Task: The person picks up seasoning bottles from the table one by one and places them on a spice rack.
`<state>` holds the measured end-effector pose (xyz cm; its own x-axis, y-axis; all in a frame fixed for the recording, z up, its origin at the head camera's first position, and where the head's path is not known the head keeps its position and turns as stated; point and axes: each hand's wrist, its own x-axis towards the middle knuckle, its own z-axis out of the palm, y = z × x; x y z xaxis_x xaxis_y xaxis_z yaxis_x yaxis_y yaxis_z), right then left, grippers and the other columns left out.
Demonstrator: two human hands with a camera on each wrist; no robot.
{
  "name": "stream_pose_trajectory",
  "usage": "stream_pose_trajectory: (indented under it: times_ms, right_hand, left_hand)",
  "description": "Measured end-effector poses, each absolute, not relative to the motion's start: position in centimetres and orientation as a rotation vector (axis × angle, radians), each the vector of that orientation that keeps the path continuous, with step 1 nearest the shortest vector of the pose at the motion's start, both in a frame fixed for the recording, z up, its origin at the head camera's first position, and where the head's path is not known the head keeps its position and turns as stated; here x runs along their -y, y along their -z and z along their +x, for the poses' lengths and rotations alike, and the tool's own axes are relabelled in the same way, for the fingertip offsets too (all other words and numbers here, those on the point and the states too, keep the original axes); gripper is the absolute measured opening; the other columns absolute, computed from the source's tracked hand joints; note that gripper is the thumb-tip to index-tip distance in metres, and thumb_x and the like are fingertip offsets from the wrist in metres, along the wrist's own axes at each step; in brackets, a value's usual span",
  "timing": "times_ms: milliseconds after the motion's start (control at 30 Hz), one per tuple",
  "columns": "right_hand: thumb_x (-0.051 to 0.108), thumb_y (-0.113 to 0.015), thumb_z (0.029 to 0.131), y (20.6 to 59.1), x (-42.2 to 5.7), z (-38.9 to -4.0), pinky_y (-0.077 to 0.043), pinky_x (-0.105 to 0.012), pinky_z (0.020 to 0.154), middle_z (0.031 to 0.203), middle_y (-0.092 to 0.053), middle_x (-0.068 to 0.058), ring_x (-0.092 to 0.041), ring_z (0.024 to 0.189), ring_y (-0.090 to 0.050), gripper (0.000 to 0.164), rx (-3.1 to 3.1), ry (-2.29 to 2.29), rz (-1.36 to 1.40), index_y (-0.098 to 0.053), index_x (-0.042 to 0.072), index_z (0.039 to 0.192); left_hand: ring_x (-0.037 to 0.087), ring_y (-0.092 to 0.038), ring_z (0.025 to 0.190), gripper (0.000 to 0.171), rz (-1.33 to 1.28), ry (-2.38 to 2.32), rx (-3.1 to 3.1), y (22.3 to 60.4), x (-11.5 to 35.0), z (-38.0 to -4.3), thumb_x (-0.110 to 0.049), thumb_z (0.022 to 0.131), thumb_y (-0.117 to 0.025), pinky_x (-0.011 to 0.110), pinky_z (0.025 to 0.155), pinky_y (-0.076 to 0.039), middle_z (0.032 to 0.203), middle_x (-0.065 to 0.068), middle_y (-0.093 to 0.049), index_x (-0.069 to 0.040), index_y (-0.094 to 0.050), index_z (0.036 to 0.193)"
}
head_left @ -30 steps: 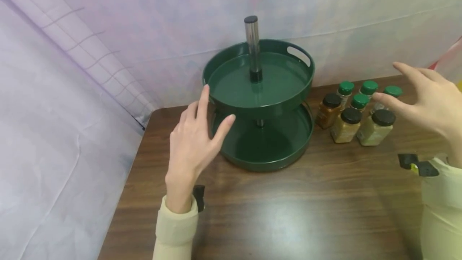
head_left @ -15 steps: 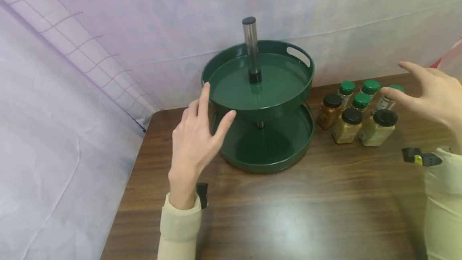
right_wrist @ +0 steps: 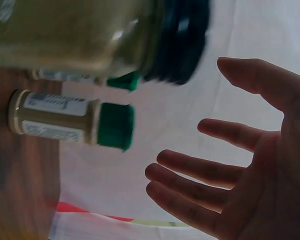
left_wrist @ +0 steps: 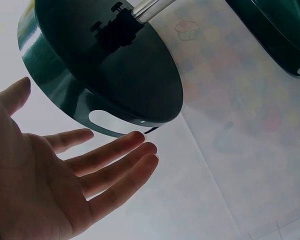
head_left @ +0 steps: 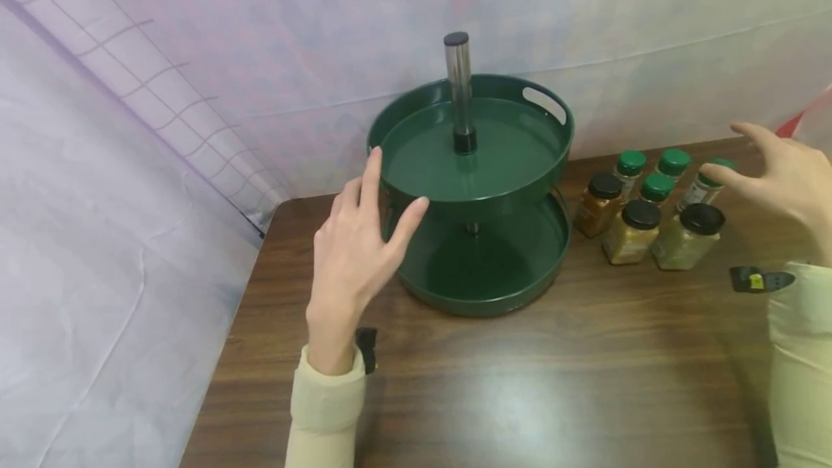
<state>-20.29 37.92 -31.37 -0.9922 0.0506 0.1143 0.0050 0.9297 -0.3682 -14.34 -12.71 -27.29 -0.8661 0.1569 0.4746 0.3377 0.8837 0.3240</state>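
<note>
A green two-tier round stand has an upper tray (head_left: 422,157), a lower tray (head_left: 481,266) and a metal pole (head_left: 460,85) through the middle. My left hand (head_left: 354,251) is spread at the stand's left side, index fingertip right at the upper rim. The left wrist view shows its fingers straight, below the tray's handle slot (left_wrist: 115,120). My right hand (head_left: 789,179) hovers, holding nothing, right of the spice containers, thumb and fingers apart. Nearest it are a green-capped bottle (right_wrist: 55,115) and a black-lidded jar (right_wrist: 80,35) of pale powder.
Beside the stand cluster an orange-brown jar (head_left: 594,215), a yellowish jar (head_left: 627,240) and several green-capped bottles (head_left: 630,165). All stand on a wooden table (head_left: 507,388). A fabric backdrop (head_left: 312,35) hangs close behind, another along the left edge.
My right hand has drifted a little to the right, away from the spice containers, uncovering more of the rightmost green-capped bottle. My left hand stays beside the stand. The head view has shifted slightly.
</note>
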Motion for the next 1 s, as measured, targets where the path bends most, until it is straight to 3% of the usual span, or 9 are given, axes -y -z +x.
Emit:
stream_pose_trajectory:
  times_ms: [300, 633, 833, 1000]
  right_hand:
    - [0.05, -0.045, 0.104, 33.1, -39.9, -21.2, -0.021, -0.078, 0.099, 0.138, -0.032, -0.049, -0.069, 0.118, -0.033, 0.087, 3.002, -0.623, -0.104, -0.004, -0.005, 0.158]
    - [0.051, -0.051, 0.102, 34.7, -40.7, -21.9, -0.032, -0.079, 0.089, 0.126, -0.044, -0.049, -0.067, 0.107, -0.044, 0.083, 3.021, -0.625, -0.103, -0.021, -0.005, 0.156]
    - [0.043, -0.057, 0.101, 35.6, -40.4, -22.0, -0.042, -0.074, 0.079, 0.118, -0.054, -0.045, -0.066, 0.098, -0.052, 0.063, 2.969, -0.613, -0.084, -0.047, -0.01, 0.134]
    - [0.042, -0.061, 0.1, 36.0, -40.4, -22.1, -0.045, -0.07, 0.074, 0.107, -0.061, -0.042, -0.064, 0.092, -0.056, 0.059, 2.927, -0.594, -0.122, -0.05, -0.012, 0.122]
  left_hand:
    - [0.037, -0.057, 0.119, 0.082, -0.35, 0.564, 2.619, 26.9, 12.4, -14.2, -0.07, 0.098, -0.041, 0.056, 0.079, -0.054, 0.142, 0.018, -0.052, -0.026, -0.017, 0.163]
    - [0.037, -0.055, 0.122, 0.08, -0.333, 0.559, 2.638, 26.6, 12.6, -13.9, -0.07, 0.098, -0.04, 0.059, 0.081, -0.053, 0.145, 0.018, -0.05, -0.025, -0.023, 0.162]
    - [0.036, -0.054, 0.124, 0.078, -0.338, 0.572, 2.659, 26.7, 12.6, -13.7, -0.069, 0.099, -0.04, 0.058, 0.084, -0.052, 0.146, 0.018, -0.048, -0.022, -0.03, 0.16]
    - [0.034, -0.053, 0.125, 0.077, -0.34, 0.57, 2.657, 26.7, 12.4, -13.8, -0.069, 0.099, -0.039, 0.058, 0.086, -0.052, 0.145, 0.017, -0.048, -0.018, -0.037, 0.157]
